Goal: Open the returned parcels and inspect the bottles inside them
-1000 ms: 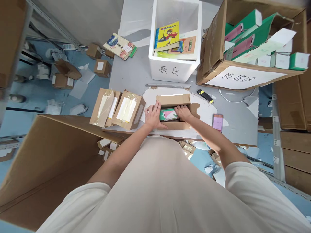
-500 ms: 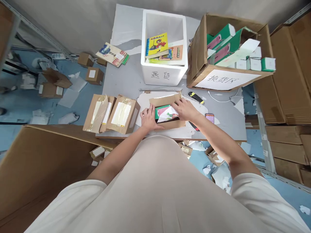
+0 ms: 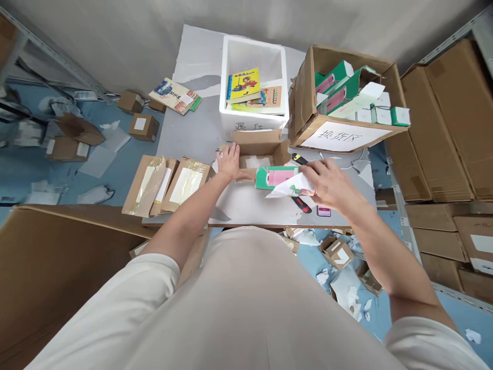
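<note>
An opened cardboard box (image 3: 257, 149) stands on the table with a white scrap inside. My left hand (image 3: 230, 163) grips its left wall, the thumb stretched along the near side. In front of the box, my right hand (image 3: 327, 182) holds the right end of a green carton (image 3: 264, 177) with a pink bottle printed on it. A white printed paper (image 3: 287, 188) is held together with the carton and covers part of it. Under the right hand's side lie a red-and-black utility knife (image 3: 302, 205) and a phone (image 3: 324, 211). Behind it lies a yellow-and-black utility knife (image 3: 298, 158).
A white foam bin (image 3: 252, 119) with books and a large carton (image 3: 346, 136) of green boxes stand at the back. Two taped parcels (image 3: 187, 185) sit at left, books (image 3: 175, 96) beyond. Stacked cartons (image 3: 442, 123) line the right; a big box (image 3: 69, 267) stands at lower left.
My right hand has lifted the green carton and paper out of the cardboard box, toward the front right. The cardboard box has shifted back toward the foam bin with my left hand on it.
</note>
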`<state>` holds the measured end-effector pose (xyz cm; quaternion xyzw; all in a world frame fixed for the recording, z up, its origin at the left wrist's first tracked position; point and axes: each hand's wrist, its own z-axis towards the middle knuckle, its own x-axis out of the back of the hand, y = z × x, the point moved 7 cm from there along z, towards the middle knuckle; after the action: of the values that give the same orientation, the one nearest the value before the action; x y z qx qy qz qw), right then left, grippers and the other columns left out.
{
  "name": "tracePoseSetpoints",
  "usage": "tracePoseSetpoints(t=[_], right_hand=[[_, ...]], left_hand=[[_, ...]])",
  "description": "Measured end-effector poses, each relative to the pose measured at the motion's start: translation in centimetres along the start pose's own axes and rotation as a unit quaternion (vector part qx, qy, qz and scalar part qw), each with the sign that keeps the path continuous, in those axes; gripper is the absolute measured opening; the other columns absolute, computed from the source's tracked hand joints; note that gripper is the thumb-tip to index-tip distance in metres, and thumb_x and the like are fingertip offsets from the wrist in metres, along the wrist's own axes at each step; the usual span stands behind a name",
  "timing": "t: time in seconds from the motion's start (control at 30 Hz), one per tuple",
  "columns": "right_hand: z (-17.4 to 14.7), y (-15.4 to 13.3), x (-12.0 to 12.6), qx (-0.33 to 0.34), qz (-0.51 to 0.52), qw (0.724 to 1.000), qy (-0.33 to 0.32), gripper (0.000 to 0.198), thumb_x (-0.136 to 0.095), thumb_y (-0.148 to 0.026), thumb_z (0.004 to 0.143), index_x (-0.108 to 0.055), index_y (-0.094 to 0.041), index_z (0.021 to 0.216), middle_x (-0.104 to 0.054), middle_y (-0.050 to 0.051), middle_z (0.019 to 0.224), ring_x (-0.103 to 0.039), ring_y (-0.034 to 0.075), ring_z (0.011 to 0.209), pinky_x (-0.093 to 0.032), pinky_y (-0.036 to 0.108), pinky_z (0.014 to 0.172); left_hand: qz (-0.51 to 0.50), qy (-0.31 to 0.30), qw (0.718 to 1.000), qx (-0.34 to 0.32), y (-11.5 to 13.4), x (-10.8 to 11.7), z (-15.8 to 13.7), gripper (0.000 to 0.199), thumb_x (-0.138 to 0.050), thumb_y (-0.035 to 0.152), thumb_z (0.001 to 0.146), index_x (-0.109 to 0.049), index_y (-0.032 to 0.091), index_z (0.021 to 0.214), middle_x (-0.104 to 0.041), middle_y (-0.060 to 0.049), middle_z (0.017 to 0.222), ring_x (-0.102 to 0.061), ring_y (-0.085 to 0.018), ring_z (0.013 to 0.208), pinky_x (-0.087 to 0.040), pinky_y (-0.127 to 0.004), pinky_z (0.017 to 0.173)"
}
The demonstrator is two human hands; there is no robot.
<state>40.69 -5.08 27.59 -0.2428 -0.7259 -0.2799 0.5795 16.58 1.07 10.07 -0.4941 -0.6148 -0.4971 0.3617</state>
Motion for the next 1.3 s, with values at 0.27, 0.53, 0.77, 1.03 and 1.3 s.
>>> tracePoseSetpoints(t=[0.27,0.53,0.77,1.03,1.3], right_hand=[[1.6,-7.1,-7.0,0.067,-0.047,0.993,-0.087,0.044,-0.062,-0.007,0.075,-0.057,-0.018,0.118,-0.063,0.017,0.11,-0.05,0.032,0.102,-0.039,0.043,0.081],[3.8,-12.6,-11.9,0.144,-0.039,0.987,-0.051,0.037,-0.047,-0.009,0.088,-0.057,-0.015,0.124,-0.06,0.019,0.124,-0.052,0.032,0.113,-0.035,0.055,0.098],[3.0,-13.1,-11.5,0.241,0.019,0.97,-0.011,0.027,-0.048,-0.013,0.091,-0.065,-0.021,0.111,-0.043,0.013,0.15,-0.035,0.036,0.139,-0.033,0.06,0.104],[2.0,-13.1,-11.5,0.261,0.162,0.952,0.003,0.026,-0.046,-0.012,0.093,-0.071,-0.018,0.099,-0.054,0.013,0.141,-0.039,0.027,0.14,-0.033,0.055,0.112],[-4.3,-5.6,-13.3,-0.022,0.464,0.876,0.125,0.028,-0.041,-0.03,0.098,-0.068,-0.022,0.1,-0.071,0.009,0.108,-0.066,0.019,0.102,-0.056,0.04,0.091]], left_hand=[[-0.159,-0.006,0.955,-0.249,6.4,-3.0,-10.7,0.095,-0.061,0.036,0.074,-0.015,0.015,0.155,-0.027,-0.016,0.158,-0.025,-0.033,0.146,-0.022,-0.049,0.117],[-0.336,0.003,0.924,-0.185,6.9,-10.5,-12.0,0.085,-0.071,0.037,0.071,-0.032,0.011,0.142,-0.048,-0.021,0.14,-0.047,-0.031,0.131,-0.038,-0.046,0.11],[-0.373,0.018,0.919,-0.125,4.4,-12.2,-12.0,0.083,-0.077,0.036,0.064,-0.038,0.013,0.134,-0.052,-0.019,0.13,-0.052,-0.032,0.123,-0.043,-0.047,0.105],[-0.371,-0.025,0.925,-0.077,1.2,-11.8,-11.2,0.081,-0.077,0.037,0.064,-0.037,0.018,0.131,-0.057,-0.013,0.125,-0.059,-0.029,0.114,-0.05,-0.045,0.094],[-0.331,-0.037,0.938,-0.093,0.0,-10.9,-10.7,0.08,-0.076,0.034,0.061,-0.041,0.02,0.132,-0.056,-0.013,0.127,-0.055,-0.033,0.121,-0.047,-0.048,0.099]])
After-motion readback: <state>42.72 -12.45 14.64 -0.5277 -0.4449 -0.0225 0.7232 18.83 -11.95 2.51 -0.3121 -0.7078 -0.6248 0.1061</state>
